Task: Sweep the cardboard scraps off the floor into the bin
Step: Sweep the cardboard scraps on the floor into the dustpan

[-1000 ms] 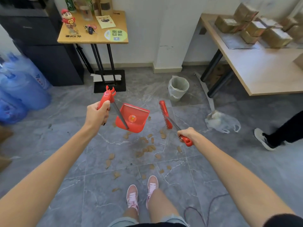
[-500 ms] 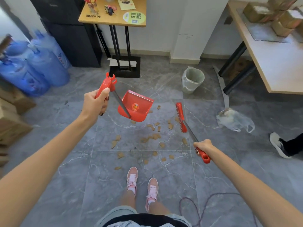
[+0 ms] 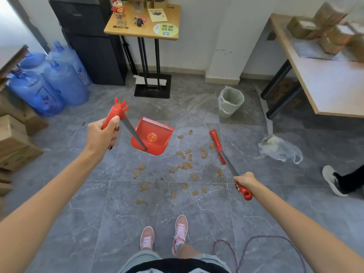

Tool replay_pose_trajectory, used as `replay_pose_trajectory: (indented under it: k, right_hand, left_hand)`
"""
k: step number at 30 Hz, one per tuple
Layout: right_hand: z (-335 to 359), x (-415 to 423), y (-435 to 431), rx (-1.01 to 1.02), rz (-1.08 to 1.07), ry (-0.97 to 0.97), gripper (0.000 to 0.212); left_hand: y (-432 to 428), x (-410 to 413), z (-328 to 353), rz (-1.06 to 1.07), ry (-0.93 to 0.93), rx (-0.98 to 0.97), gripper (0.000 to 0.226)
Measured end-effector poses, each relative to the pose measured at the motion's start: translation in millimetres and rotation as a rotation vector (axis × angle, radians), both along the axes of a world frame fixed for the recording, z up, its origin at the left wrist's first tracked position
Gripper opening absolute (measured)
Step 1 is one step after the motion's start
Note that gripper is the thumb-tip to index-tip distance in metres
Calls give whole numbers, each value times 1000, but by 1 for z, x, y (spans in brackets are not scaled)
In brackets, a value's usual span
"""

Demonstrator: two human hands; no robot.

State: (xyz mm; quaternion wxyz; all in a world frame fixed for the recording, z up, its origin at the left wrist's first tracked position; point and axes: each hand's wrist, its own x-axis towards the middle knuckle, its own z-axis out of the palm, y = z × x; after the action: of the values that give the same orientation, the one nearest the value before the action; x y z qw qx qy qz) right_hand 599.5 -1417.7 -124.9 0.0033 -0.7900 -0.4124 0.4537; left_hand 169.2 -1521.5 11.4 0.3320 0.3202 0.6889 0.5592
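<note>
Several brown cardboard scraps [image 3: 186, 165] lie scattered on the grey tiled floor in front of my pink shoes. My left hand [image 3: 101, 134] grips the red handle of a long-handled red dustpan [image 3: 152, 136], whose pan hangs above the floor left of the scraps. My right hand [image 3: 244, 181] grips the red handle of a red brush [image 3: 216, 145], its bristle head raised just right of the scraps. A small lined bin [image 3: 230, 101] stands beyond, near the wall.
A crumpled clear plastic bag [image 3: 280, 149] lies right of the brush. Another person's shoe [image 3: 332, 180] is at the right edge. Blue water jugs [image 3: 51, 81], cardboard boxes [image 3: 13, 142], a small stand table [image 3: 144, 22] and a desk [image 3: 331, 81] ring the area. A cable [image 3: 256, 245] loops by my feet.
The view has shifted back and up, so more floor shows. My right hand has drawn the brush back towards me and to the right. The dustpan stays raised in my left hand.
</note>
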Motion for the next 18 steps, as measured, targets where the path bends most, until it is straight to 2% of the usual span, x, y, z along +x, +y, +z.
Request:
replay_pose_trajectory:
  k: [3,12,18]
  right_hand:
    - [7,-17,-6,12,-39,11,21]
    - [21,-60,-30,54,-149,61,18]
    - [23,-66,-15,77,-245,123,23]
  left_hand:
    - [-16,-13,0,-13,3,6,34]
    - [-38,-45,4,-2,12,54,35]
    - [-16,-44,2,-22,10,53,35]
